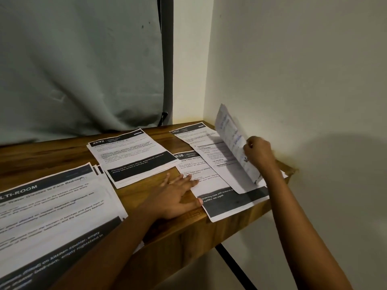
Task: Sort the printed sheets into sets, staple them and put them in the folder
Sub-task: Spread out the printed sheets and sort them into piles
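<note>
Sorting step: the right hand (258,151) lifts one sheet at the far right corner of the surface (167,237).
Its fingers (248,146) curl and pinch the raised sheet (230,139), which is tilted up by the wall. The left hand (178,195) lies flat with straight fingers, tips touching the 638 sheet (219,185). The 2692 stack (134,155) sits just beside it. Next is probably laying the sheet on its matching set. No stapler or folder in view.

Your brown wooden counter (52,155) holds a fanned stack of black-and-white printed paper (52,216) front left, 2692 stack (129,155) centre, 638 sheet (219,197) right, 2437 sheet (188,135) behind it.
</note>
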